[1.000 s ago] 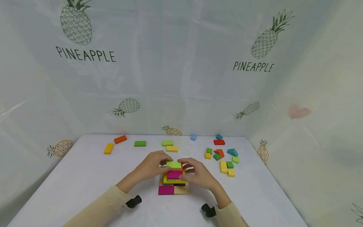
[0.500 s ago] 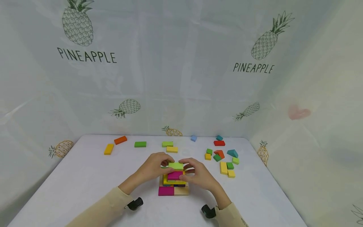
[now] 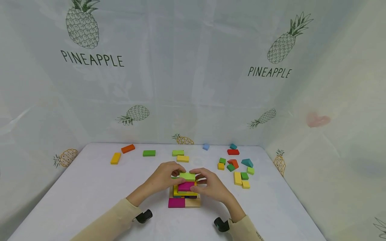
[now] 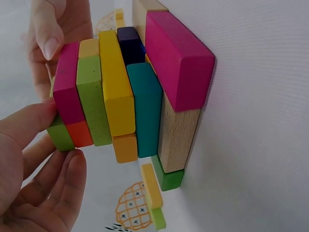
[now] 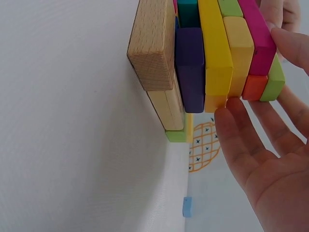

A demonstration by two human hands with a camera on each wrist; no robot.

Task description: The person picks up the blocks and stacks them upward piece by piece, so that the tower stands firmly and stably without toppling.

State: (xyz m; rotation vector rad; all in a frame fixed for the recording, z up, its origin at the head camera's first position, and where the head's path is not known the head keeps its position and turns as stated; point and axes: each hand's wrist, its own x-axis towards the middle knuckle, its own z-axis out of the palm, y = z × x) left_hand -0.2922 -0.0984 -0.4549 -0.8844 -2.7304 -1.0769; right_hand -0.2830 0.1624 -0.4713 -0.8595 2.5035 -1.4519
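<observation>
A tower of wooden blocks stands on the table in front of me, its layers in magenta, plain wood, yellow, teal and purple. On top lies a light green block. My left hand pinches that block's left end, thumb in front and fingers behind. A magenta block sits just under it. My right hand curves round the tower's upper right side. Its thumb touches the magenta block, while its other fingertips reach the far ends of the upper blocks, beside a small red-orange block.
Loose blocks lie along the far side: an orange block, a yellow block, a green block and a blue block. Several more cluster at the right around a teal triangle. A pineapple-print cloth hangs behind the table.
The light green top block has shifted slightly right, with my left hand moving along with it. My right hand has stayed almost still. Over the last half second hardly anything differs.
</observation>
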